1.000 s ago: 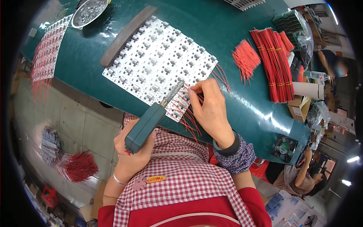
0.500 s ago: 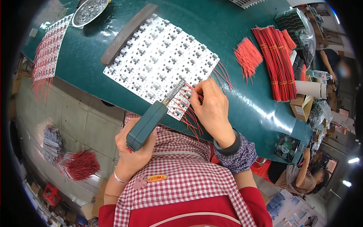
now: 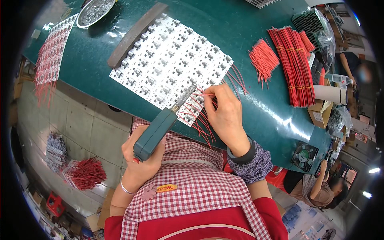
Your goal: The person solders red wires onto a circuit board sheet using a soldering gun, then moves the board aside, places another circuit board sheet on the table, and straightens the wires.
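My left hand (image 3: 142, 158) is wrapped round the green handle of a soldering gun (image 3: 154, 132). Its metal tip points up and right, onto the right part of a white circuit board panel (image 3: 160, 60) covered with small dark parts. Close to that tip, thumb and forefinger of my right hand (image 3: 226, 116) pinch the end of a thin red wire (image 3: 207, 94). Several more red wires (image 3: 204, 130) hang from the panel's near right edge, partly under my right hand. The exact contact between tip, wire and panel is too small to make out.
A dark bar (image 3: 136, 34) lies along the panel's upper left edge. Cut red wires (image 3: 264, 61) and bundled red wires (image 3: 294, 66) lie right. Left are another wired panel (image 3: 54, 52) and a metal bowl (image 3: 95, 12). A small fan (image 3: 304, 155) stands near the table's right end.
My right hand has shifted slightly at the wire, its thumb and forefinger still together. The soldering gun and the panel have hardly moved.
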Action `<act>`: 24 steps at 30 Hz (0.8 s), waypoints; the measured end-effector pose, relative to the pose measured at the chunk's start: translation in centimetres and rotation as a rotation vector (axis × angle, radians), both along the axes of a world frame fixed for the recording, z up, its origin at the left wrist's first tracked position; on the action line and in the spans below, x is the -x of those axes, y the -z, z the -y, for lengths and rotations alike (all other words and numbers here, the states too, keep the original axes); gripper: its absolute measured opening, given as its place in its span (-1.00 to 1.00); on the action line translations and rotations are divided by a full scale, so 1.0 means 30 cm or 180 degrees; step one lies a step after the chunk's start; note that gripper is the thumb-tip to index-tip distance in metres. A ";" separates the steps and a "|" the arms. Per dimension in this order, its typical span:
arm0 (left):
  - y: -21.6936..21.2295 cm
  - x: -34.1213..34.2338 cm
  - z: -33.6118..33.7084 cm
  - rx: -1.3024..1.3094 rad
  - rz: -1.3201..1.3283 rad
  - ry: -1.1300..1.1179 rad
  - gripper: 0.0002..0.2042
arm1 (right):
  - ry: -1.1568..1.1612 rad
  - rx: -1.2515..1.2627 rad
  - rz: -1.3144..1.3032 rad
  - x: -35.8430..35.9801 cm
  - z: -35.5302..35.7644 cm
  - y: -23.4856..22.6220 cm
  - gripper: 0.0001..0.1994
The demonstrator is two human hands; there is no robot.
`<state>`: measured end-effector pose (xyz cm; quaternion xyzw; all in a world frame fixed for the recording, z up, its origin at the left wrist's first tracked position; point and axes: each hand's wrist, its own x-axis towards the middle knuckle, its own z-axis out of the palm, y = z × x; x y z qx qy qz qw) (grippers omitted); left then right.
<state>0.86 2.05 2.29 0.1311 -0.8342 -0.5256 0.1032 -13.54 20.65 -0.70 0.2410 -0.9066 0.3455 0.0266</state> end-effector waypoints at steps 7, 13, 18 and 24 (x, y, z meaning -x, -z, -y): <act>-0.014 0.000 0.000 -0.0101 0.0040 -0.0052 -0.84 | 0.0040 0.0125 0.0118 -0.003 -0.001 0.005 -0.87; -0.013 -0.004 -0.002 -0.0066 0.0036 -0.0056 -0.83 | 0.0114 0.0260 0.0103 -0.005 -0.011 -0.001 -0.86; -0.019 -0.005 -0.002 -0.0072 -0.0005 -0.0055 -0.82 | 0.0105 0.0164 0.0137 -0.006 -0.016 -0.001 -0.86; -0.021 -0.009 0.002 -0.0050 0.0055 -0.0021 -0.81 | 0.0068 0.0160 0.0190 -0.007 -0.018 -0.007 -0.86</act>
